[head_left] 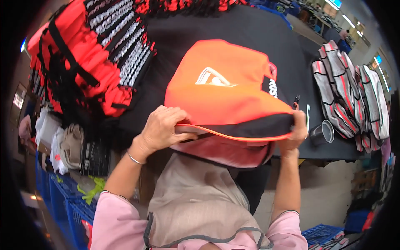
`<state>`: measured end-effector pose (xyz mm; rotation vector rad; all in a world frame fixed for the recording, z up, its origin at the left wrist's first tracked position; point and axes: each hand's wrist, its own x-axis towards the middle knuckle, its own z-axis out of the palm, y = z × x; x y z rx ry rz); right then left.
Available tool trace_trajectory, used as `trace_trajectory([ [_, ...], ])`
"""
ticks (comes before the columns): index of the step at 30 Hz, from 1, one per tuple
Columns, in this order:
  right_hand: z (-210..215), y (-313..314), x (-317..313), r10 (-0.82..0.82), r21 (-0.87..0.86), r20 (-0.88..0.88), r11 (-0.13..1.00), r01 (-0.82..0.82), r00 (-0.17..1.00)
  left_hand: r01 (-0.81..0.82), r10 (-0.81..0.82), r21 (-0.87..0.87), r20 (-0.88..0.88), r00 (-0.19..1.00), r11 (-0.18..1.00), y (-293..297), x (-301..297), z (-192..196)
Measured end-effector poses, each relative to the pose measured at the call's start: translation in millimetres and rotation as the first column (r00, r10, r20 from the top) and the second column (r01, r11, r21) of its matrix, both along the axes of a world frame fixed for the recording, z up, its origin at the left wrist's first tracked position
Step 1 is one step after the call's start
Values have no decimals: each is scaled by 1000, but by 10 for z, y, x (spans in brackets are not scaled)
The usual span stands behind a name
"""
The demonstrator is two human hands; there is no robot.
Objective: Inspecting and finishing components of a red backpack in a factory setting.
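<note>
Orange bag (225,87), left hand (160,127), right hand (293,135) gripping rim

I stand in a garment workshop: stacked orange vests (83,54) and grey reflective pieces (350,91) cover my black surface (250,29), blue crates (66,204) below.

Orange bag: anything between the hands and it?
No. Both hands already grip the orange bag at its black lower edge: left hand on the left side, right hand at the right corner. Nothing visible sits between them.
</note>
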<state>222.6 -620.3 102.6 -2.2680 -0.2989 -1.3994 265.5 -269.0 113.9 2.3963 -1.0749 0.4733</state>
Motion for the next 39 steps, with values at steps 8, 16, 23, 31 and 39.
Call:
trace_trajectory([
  [8,706,-52,-806,-84,-268,-700,951,-152,709,156,-147,48,-155,977,987,172,-46,-680],
  [16,100,1139,-175,216,-16,-926,797,-604,309,347,-326,-35,-436,839,937,-56,-167,-534],
  [23,410,1133,2,259,245,-963,742,-624,-70,389,-334,-17,-551,765,921,-166,-238,-350],
  [31,904,961,-48,221,23,-952,745,-666,214,390,-398,-82,-200,895,917,-344,-106,26],
  [39,1251,793,-168,253,-404,-484,785,-471,838,317,-60,-268,670,740,910,-647,132,443],
])
